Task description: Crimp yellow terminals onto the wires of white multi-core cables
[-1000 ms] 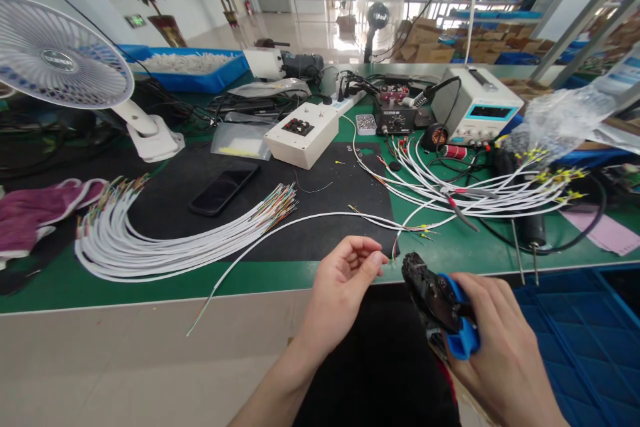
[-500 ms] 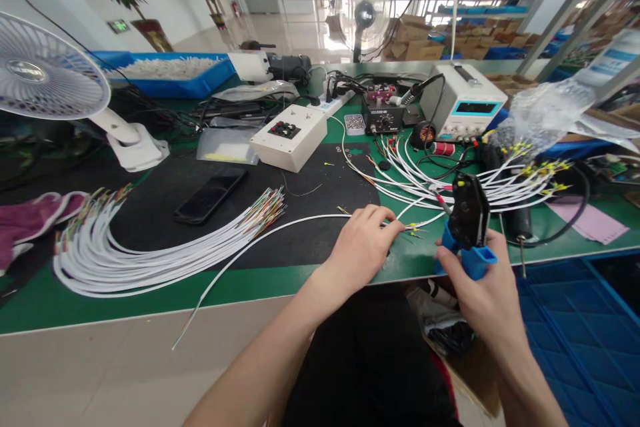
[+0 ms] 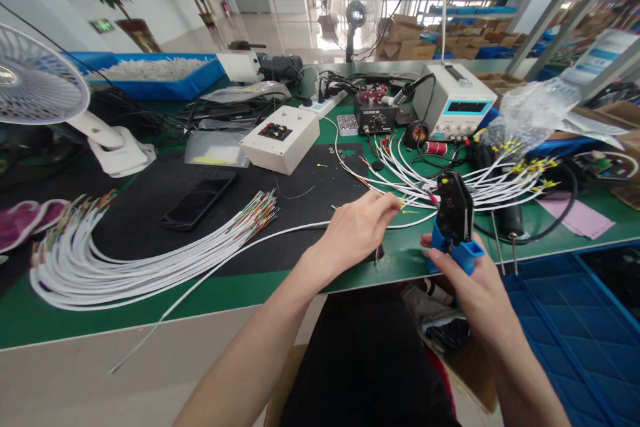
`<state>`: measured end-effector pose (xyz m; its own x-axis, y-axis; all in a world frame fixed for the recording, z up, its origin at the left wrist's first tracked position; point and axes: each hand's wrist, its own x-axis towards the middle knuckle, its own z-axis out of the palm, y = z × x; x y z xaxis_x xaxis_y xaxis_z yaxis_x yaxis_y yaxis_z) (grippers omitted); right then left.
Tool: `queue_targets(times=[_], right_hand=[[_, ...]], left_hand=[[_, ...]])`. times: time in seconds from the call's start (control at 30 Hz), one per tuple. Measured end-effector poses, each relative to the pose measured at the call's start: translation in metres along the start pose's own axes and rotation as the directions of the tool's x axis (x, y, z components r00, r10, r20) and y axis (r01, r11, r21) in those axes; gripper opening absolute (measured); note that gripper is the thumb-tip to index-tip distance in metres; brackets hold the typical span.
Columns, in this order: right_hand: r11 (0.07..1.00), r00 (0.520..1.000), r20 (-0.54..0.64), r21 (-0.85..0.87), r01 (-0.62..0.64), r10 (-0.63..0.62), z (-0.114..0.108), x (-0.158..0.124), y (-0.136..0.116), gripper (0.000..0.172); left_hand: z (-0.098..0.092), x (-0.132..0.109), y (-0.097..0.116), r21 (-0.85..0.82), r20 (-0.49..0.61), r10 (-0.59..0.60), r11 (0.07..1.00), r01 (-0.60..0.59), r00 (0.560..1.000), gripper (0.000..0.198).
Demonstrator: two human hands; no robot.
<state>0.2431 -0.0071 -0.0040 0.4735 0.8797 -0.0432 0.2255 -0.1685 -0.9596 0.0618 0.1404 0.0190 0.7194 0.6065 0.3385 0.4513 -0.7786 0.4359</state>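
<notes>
My left hand (image 3: 357, 227) is closed in a pinch near small yellow-tipped wire ends; what lies between its fingertips is too small to name. A single white cable (image 3: 280, 233) runs from under this hand to the left and hangs over the table's front edge. In my right hand (image 3: 470, 280) is a crimping tool (image 3: 455, 210) with a black head and blue handles, held upright. Behind the tool, white cables with yellow ends (image 3: 505, 193) fan out to the right. At the left lies a curved bundle of white cables (image 3: 150, 273) with bare coloured wire ends.
A black phone (image 3: 200, 200) and a white switch box (image 3: 280, 139) lie on the dark mat. Farther back are a soldering station (image 3: 375, 119) and a power supply (image 3: 455, 107). Screwdrivers (image 3: 513, 220) and pink paper (image 3: 580, 217) are at the right. A white fan (image 3: 40, 80) stands left.
My left hand has lifted slightly, its fingers bunched closer. The single cable has been drawn leftward, its free end hanging lower. The view has shifted a little to the right.
</notes>
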Motion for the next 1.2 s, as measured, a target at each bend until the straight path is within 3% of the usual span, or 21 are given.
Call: queue_targets(times=[0.1, 0.23, 0.33, 0.4, 0.5, 0.67, 0.87, 1.2], right_hand=[[1.000, 1.000, 0.030, 0.004, 0.005, -0.005, 0.000, 0.000, 0.002, 0.038], [0.999, 0.999, 0.023, -0.038, 0.032, -0.031, 0.003, -0.003, -0.002, 0.032], [0.996, 0.999, 0.019, -0.068, 0.052, -0.051, 0.005, -0.005, -0.005, 0.029], [0.995, 0.998, 0.025, -0.082, 0.060, -0.059, 0.005, -0.006, -0.005, 0.028], [0.994, 0.997, 0.037, -0.091, 0.068, -0.065, 0.005, -0.006, -0.005, 0.027], [0.994, 0.996, 0.053, -0.088, 0.072, -0.067, 0.003, -0.005, -0.004, 0.028], [0.994, 0.995, 0.058, -0.070, 0.081, -0.077, 0.002, -0.004, -0.003, 0.027], [0.989, 0.995, 0.061, -0.127, 0.081, -0.074, 0.003, -0.005, -0.006, 0.024]], left_hand=[[-0.016, 0.002, 0.003, -0.275, 0.002, -0.073, 0.959, 0.071, 0.997, 0.019], [-0.024, 0.003, 0.014, -0.741, 0.058, -0.208, 0.646, 0.182, 0.976, 0.020], [-0.018, 0.002, 0.023, -0.855, 0.015, -0.275, 0.495, 0.155, 0.961, 0.020], [-0.014, 0.002, 0.029, -0.841, -0.062, -0.319, 0.526, 0.123, 0.946, 0.019], [-0.014, 0.000, 0.037, -0.750, -0.194, -0.359, 0.654, 0.098, 0.913, 0.016], [-0.018, -0.005, 0.047, -0.579, -0.368, -0.324, 0.813, 0.058, 0.871, 0.013], [-0.018, -0.005, 0.047, -0.471, -0.416, -0.263, 0.881, 0.040, 0.870, 0.013], [-0.018, -0.003, 0.048, -0.438, -0.435, -0.222, 0.899, 0.011, 0.873, 0.013]])
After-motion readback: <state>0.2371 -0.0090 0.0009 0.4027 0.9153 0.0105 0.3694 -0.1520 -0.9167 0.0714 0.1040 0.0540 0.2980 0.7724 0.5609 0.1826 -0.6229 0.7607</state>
